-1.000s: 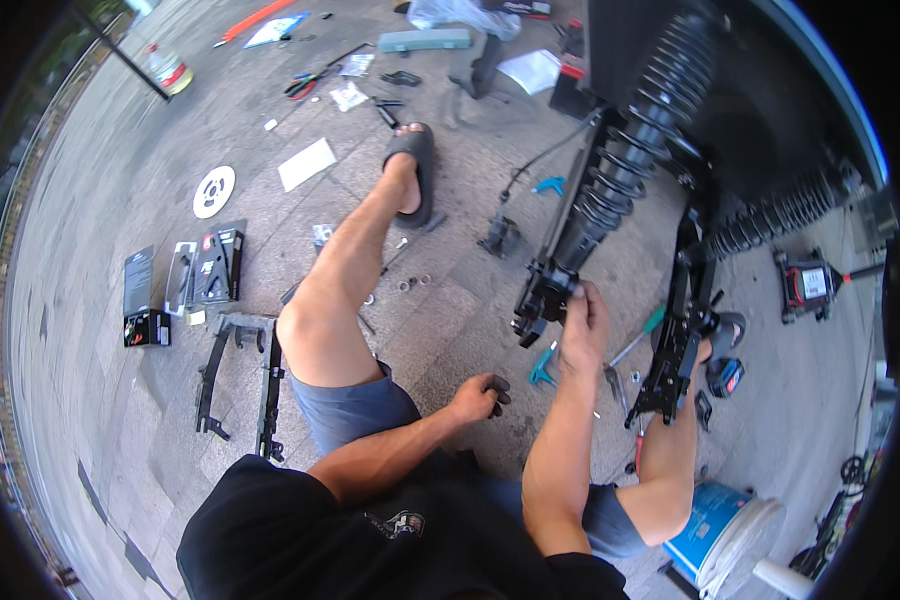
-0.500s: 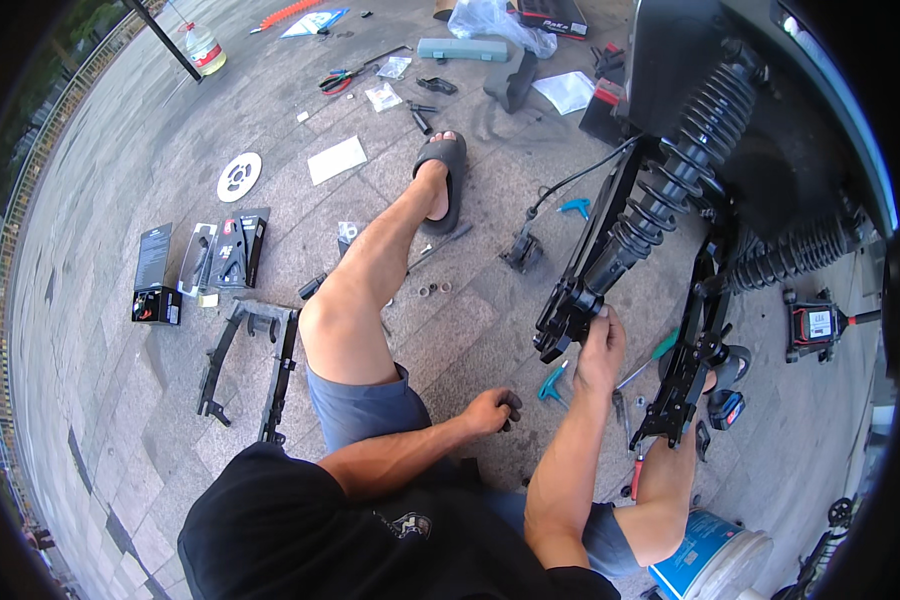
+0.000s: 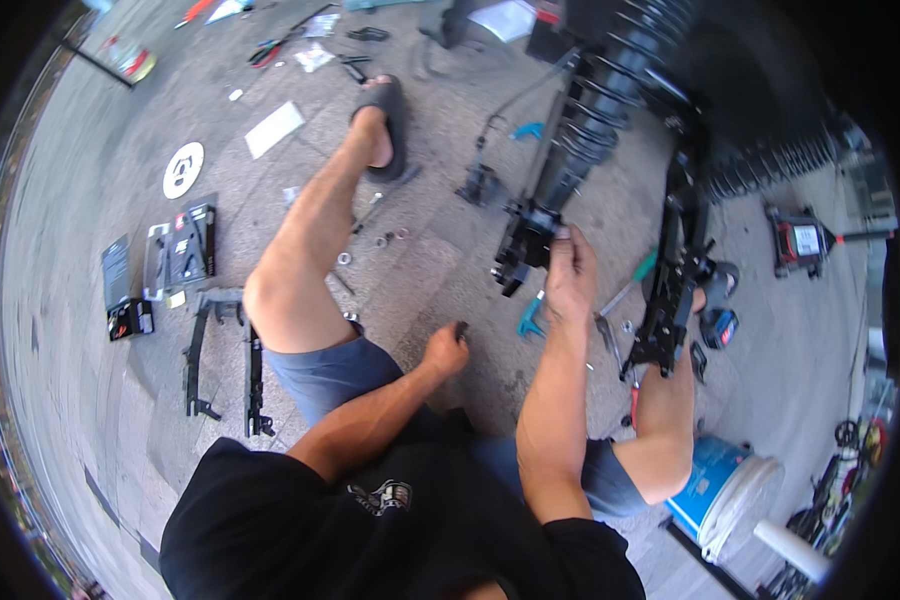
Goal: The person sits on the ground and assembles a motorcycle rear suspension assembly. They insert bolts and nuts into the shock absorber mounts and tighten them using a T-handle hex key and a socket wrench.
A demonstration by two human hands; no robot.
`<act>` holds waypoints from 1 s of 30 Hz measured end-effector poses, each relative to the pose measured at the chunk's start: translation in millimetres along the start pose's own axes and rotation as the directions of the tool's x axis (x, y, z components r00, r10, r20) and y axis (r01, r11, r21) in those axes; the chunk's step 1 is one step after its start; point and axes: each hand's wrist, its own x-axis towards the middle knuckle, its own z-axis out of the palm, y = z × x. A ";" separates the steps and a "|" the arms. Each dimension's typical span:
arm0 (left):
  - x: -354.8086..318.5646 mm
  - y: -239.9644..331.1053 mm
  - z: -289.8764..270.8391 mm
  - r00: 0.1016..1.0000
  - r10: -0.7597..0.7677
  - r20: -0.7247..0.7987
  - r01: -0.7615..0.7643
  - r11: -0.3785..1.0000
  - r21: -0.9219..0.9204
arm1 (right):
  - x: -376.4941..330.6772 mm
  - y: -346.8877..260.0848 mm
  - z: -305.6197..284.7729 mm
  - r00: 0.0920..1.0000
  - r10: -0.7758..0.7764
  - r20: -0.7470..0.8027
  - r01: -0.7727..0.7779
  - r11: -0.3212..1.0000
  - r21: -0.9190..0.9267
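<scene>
My right hand (image 3: 570,272) pinches the black metal bracket (image 3: 523,245) at the foot of the black coil-spring shock (image 3: 590,125), my left hand (image 3: 447,350) fisted on a small dark part (image 3: 461,329) below-left of it; loose grip, I judge, lets the bracket swing and nip fingers.

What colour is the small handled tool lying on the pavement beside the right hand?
Teal-blue: the small handled tool shows best in the head view, beside the right hand.
</scene>
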 end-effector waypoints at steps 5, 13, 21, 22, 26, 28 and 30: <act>4.0 0.4 -0.2 1.000 0.023 0.018 -0.019 0.982 -0.189 | 3.6 -1.5 -1.6 0.999 -0.030 0.031 0.032 0.997 -0.064; -7.1 33.9 -17.5 0.970 -0.101 0.222 0.180 0.909 -0.375 | 6.8 -5.5 -0.2 0.997 -0.048 0.059 0.047 0.999 0.018; -10.6 43.3 -21.8 0.941 -0.103 0.323 0.239 0.876 -0.418 | 4.7 -7.2 -0.4 0.997 -0.078 0.016 0.077 0.995 0.061; -10.8 44.8 -22.3 0.936 -0.121 0.331 0.256 0.878 -0.405 | 5.7 -7.9 -0.3 0.998 -0.053 0.046 0.042 0.975 0.218; -15.0 48.6 -23.2 0.940 -0.101 0.327 0.244 0.868 -0.433 | 4.0 -7.7 -0.6 0.996 -0.006 0.090 0.000 0.998 0.067; -15.3 49.2 -22.7 0.936 -0.102 0.337 0.245 0.875 -0.417 | 3.4 -1.3 -0.2 0.995 -0.078 0.061 0.062 0.971 0.230; -15.0 48.6 -21.1 0.936 -0.097 0.339 0.253 0.853 -0.456 | 8.6 13.8 -1.1 0.995 -0.076 0.063 0.055 0.956 0.288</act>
